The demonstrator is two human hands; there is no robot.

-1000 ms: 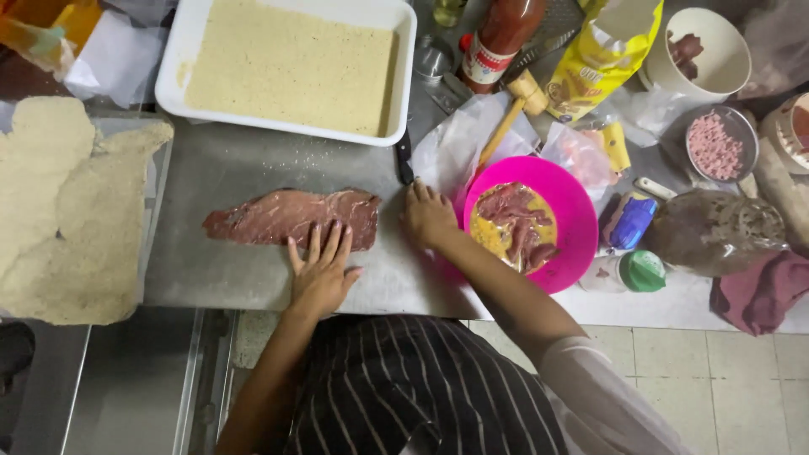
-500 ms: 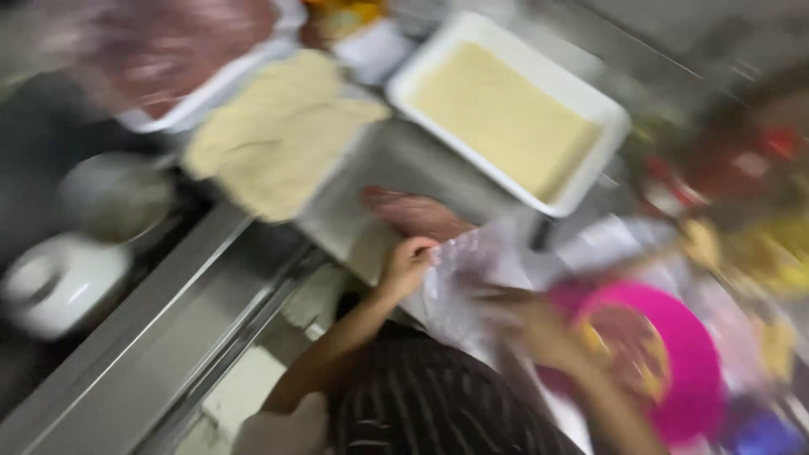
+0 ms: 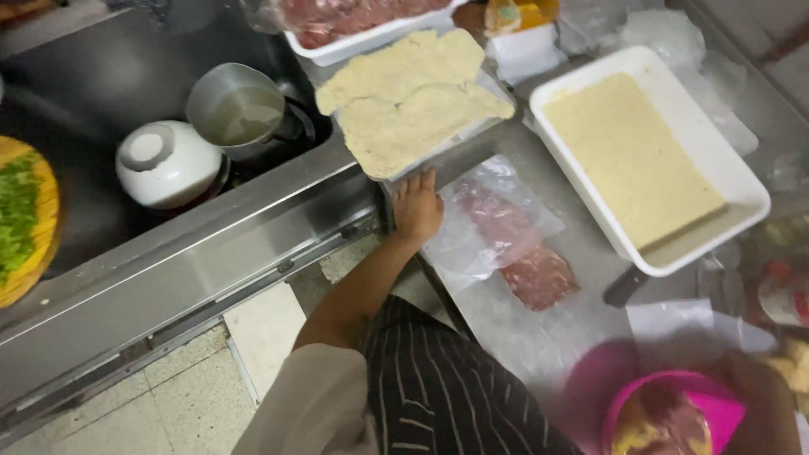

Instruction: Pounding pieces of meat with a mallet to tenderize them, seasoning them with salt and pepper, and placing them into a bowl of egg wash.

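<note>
Two hands are in view at a steel counter [image 3: 539, 354]; the left hand [image 3: 417, 206] lies palm down, fingers straight and close together, its fingertips at the edge of a clear plastic sheet [image 3: 497, 223] and just below a metal tray [image 3: 438, 160]; the hand grips nothing. The plastic sheet covers most of a flat slice of raw meat [image 3: 539, 274], which lies on the counter between the left hand and a white rectangular dish [image 3: 754, 211] filled with pale breadcrumbs; one end of the slice shows bare beyond the sheet. Several breaded cutlets [image 3: 404, 97] are piled on the metal tray; beyond them stands a white tray of raw meat [image 3: 354, 21]. The right hand [image 3: 758, 404] is blurred at the lower right, beside a pink bowl [image 3: 674, 417]; whether its fingers are spread or closed cannot be told. A sink [image 3: 109, 101] at the left holds a steel pot [image 3: 240, 114] and an upturned white bowl [image 3: 168, 164], side by side; a board of chopped greens [image 3: 21, 219] sits at the far left.
</note>
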